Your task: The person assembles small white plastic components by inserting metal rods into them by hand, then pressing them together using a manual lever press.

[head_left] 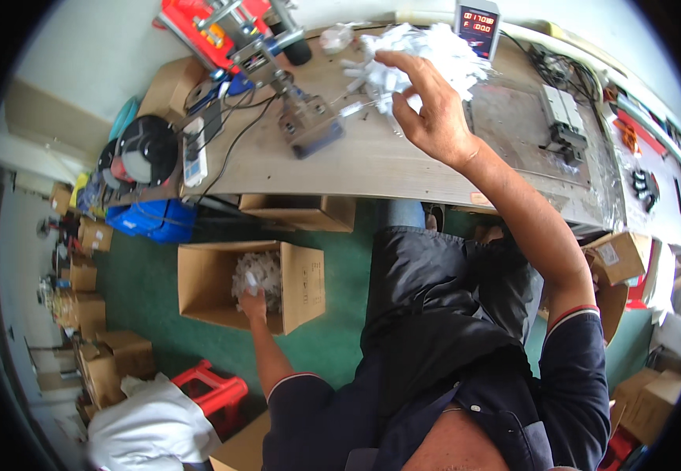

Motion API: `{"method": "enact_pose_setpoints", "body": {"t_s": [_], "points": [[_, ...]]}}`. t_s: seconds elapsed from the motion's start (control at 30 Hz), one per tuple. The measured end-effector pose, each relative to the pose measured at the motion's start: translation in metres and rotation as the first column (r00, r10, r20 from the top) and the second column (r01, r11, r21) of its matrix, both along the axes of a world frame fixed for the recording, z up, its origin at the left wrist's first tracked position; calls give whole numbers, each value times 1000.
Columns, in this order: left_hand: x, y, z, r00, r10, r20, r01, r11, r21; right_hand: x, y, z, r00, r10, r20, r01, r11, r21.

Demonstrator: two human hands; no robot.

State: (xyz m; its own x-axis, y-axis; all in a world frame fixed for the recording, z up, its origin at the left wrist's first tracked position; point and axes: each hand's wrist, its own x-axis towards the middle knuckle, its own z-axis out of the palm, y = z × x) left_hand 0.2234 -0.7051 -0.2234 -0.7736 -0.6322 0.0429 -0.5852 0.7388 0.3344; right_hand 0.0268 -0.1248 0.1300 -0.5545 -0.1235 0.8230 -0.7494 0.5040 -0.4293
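My left hand (253, 303) reaches down into an open cardboard box (203, 282) on the floor. Its fingers are closed around a small white piece, just over a heap of whitish small parts (266, 275); the fingertips are hard to make out. Over the table, my right hand (433, 118) is raised at the near edge of a large pile of white pieces (442, 59). Its index finger and thumb stand apart, and I see nothing held between them. Left of that hand, a metal fixture block (309, 125) has a small white piece at its right side.
A metal press with a red base (199, 35) stands at the back left of the worktable (403, 169). A counter with a red display (478, 27) is behind the pile. Also around are a power strip (194, 153), a blue bin (151, 220) and a red stool (213, 388).
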Motion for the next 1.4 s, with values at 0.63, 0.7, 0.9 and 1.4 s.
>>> {"method": "enact_pose_setpoints", "body": {"t_s": [0.63, 0.7, 0.9, 1.4], "points": [[-213, 373, 245, 227, -660, -716, 820, 526, -225, 128, 217, -152, 745, -562, 360, 615, 788, -43], [-250, 392, 251, 263, -673, -691, 836, 516, -185, 127, 216, -155, 728, -634, 262, 647, 761, 44], [-357, 419, 248, 554, -662, -505, 700, 698, -147, 125, 209, -149, 689, -673, 269, 687, 725, 50], [-366, 441, 204, 632, -757, -166, 516, 571, -639, 124, 213, -155, 662, -702, 263, 702, 703, 110]]}}
